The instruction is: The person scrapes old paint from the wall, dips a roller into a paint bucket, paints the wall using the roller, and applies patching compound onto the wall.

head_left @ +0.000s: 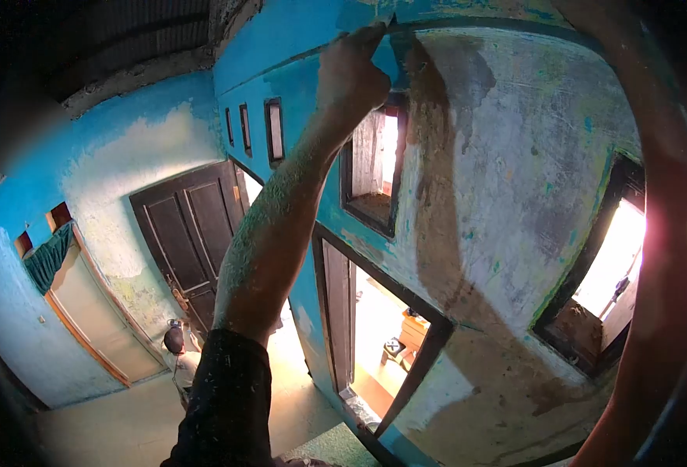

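Observation:
My left hand is raised high against the wall, at the end of a bare forearm speckled with pale flakes. Its fingers are closed. A small dark pointed tip shows just past the fingertips, but I cannot make out what it belongs to. Close by runs a dark horizontal ledge, with blue paint above it. Below the ledge the wall is a patchy grey-white with remnants of blue and green, and my arm's shadow falls across it. My right arm reaches up along the right edge; its hand lies beyond the top of the picture.
Small dark-framed windows and a larger window break up the wall. Below is an open doorway with orange furniture beyond. Another person stands low on the left near a dark wooden door. A green curtain hangs farther left.

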`<action>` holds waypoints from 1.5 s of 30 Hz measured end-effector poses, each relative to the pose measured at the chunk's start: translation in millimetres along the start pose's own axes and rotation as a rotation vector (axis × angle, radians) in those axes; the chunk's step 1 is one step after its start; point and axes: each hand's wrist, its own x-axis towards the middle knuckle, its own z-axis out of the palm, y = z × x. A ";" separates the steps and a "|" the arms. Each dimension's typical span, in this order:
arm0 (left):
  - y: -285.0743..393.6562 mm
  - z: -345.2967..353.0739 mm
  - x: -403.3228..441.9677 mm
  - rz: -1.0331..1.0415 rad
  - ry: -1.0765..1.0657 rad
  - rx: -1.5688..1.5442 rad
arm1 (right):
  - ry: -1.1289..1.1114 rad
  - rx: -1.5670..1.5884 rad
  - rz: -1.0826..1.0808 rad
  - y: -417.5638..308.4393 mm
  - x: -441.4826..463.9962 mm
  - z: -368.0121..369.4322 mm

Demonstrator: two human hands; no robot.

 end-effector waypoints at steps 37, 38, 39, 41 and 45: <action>-92.9 0.2 60.1 0.241 -0.154 -0.140 | -0.185 0.094 -0.093 -2.7 21.3 -0.4; -90.4 -4.1 69.4 0.227 -0.144 -0.200 | -0.180 0.093 -0.096 -3.2 22.2 1.6; -89.2 -8.6 78.0 0.206 -0.139 -0.257 | -0.190 0.092 -0.090 -5.5 22.4 1.9; -87.4 -7.7 102.3 0.159 -0.175 -0.186 | -0.196 0.089 -0.071 -7.7 24.5 0.2; -94.2 10.7 76.8 0.270 -0.100 -0.050 | -0.176 0.131 -0.121 5.2 20.1 3.6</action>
